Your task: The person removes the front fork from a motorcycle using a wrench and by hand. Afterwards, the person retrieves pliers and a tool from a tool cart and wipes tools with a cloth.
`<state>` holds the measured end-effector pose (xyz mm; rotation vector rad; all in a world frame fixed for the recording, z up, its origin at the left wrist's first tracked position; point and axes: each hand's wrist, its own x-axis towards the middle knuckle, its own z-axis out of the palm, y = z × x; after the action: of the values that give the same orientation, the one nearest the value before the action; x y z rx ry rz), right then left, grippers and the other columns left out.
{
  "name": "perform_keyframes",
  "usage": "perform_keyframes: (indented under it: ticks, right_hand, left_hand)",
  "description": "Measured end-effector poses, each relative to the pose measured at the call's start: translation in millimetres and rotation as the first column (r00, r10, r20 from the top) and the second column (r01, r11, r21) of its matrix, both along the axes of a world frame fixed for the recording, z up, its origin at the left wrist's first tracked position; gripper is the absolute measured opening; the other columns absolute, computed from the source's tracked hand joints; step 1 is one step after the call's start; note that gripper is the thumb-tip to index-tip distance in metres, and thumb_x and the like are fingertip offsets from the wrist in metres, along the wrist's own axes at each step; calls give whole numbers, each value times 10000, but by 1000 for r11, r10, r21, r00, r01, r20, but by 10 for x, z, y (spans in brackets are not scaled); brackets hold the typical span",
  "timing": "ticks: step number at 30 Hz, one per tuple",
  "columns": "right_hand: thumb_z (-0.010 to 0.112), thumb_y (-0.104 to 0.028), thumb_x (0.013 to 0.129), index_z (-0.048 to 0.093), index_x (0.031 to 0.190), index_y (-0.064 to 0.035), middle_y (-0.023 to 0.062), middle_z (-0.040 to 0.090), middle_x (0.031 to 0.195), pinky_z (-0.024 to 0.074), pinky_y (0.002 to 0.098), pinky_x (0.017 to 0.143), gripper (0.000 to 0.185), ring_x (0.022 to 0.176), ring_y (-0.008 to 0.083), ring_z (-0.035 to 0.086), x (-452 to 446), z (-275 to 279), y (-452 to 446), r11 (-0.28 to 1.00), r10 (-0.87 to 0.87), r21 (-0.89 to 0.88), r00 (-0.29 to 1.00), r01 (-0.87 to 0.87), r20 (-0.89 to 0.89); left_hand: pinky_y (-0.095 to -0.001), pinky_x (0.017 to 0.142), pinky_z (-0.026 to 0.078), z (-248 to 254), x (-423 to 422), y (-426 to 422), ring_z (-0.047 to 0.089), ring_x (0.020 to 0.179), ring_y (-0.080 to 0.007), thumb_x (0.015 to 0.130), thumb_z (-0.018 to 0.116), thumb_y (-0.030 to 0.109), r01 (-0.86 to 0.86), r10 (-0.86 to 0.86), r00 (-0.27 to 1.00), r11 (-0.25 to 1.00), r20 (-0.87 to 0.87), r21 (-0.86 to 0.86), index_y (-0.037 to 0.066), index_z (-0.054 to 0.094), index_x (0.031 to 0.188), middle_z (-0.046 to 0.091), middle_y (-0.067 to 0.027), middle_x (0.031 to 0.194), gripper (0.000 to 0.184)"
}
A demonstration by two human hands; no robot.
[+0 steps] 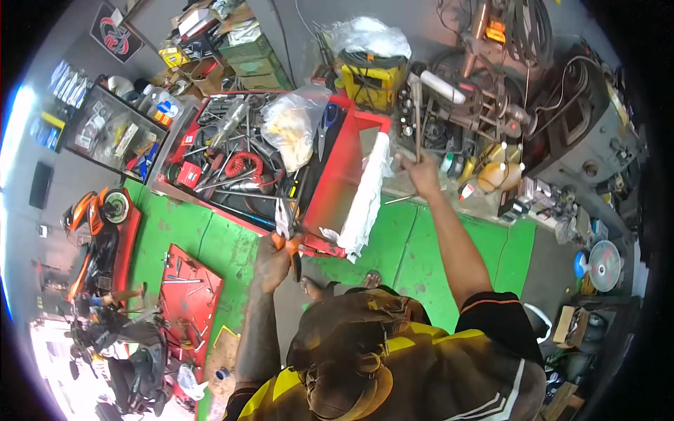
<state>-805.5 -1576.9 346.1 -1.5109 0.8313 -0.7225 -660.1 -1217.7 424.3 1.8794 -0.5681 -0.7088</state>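
My left hand (272,264) is closed around the orange handles of a pair of pliers (283,219), whose jaws point up over the near edge of the red tool tray (242,223). My right hand (423,175) is wrapped round the lower end of a long metal bar (417,116) that stands up toward the workbench. Wrenches, a coiled red hose (243,165) and a plastic bag (289,130) lie in the tray. Blue-handled scissors (326,126) rest at its right side. White wrapping (365,196) covers the edge of a red panel between my hands.
A yellow machine (372,84) stands behind the tray. Bottles (500,175) and metal parts sit to the right. A red tool board (184,288) and motorcycles (130,372) are at the left, with a fan (605,265) at the far right.
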Motion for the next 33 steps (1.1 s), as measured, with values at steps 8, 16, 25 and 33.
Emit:
perform_keyframes:
  ticks: [8,16,25,33]
  right_hand:
    - [787,-175,843,704,997,-3,19,656,779,443,268,521,245,600,93,552,138,-746,-31,995,90,-33,991,-93,-99]
    - [740,-320,892,665,1132,-64,-48,579,738,334,212,489,359,563,40,457,84,821,7,985,174,30,984,-172,-50]
    - [672,-347,936,579,1134,-83,-50,587,813,405,173,488,343,668,15,541,738,2311,672,845,508,-20,792,-534,338]
    - [493,-297,1033,504,1303,13,175,671,1151,611,424,823,412,988,281,705,1331,2421,2760,534,645,125,498,-836,580]
  left_hand:
    - [-255,439,294,37,-135,417,422,476,-46,915,696,259,-181,164,973,979,-161,-95,96,697,924,486,78,598,163]
    - [-243,346,306,-25,-51,838,402,405,-71,950,574,153,-358,300,923,897,-239,-259,-27,614,1069,459,30,583,219]
    - [-217,427,330,-128,42,1127,481,629,-111,962,598,411,-386,19,877,623,-481,-680,-38,478,1323,596,-101,1006,589]
    - [-250,644,418,321,102,1374,545,847,-125,919,667,280,-203,-80,950,576,-302,-792,-7,471,1369,619,-85,1106,568]
